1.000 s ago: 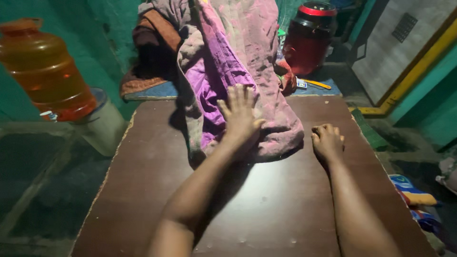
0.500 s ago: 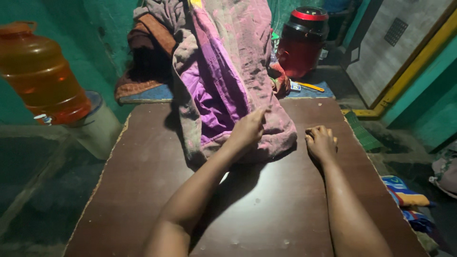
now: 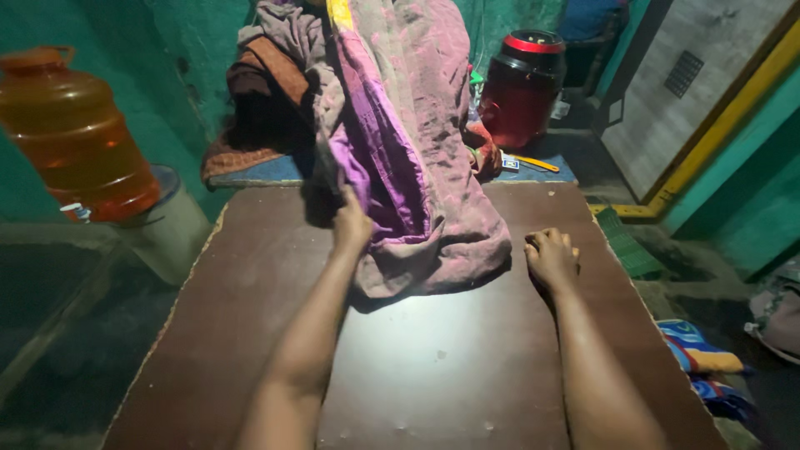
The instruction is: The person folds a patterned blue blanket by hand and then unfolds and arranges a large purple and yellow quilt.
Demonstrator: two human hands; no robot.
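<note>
- Gripping the near left edge of the purple and pink cloth (image 3: 408, 158), our left hand (image 3: 352, 225) is closed on the fabric where it meets the counter (image 3: 433, 367); the fingers are folded into the cloth and mostly hidden.
- We rest our right hand (image 3: 548, 257) on the counter just right of the cloth, fingers curled under into a loose fist, holding nothing and not touching the fabric.
- The cloth hangs down from above the frame, and its lower end lies bunched on the far half of the counter, between our two hands.
- We judge the work to be at an early stage: the cloth is still crumpled and draped rather than spread flat or folded, with only one edge in hand.
- The counter is a dark brown, glossy board with a worn left rim and a few pale specks near us; its near half is bare.
- Behind it we see a heap of brown clothes (image 3: 258, 108) on a blue mat (image 3: 275, 169), and a red lidded container (image 3: 523, 87) with a small yellow object (image 3: 533, 162) beside it.
- To the left an orange water jug (image 3: 75, 133) sits on a pale stand (image 3: 171, 225) against green walls.
- Bright patterned fabric (image 3: 696, 354) lies on the floor at the right.
</note>
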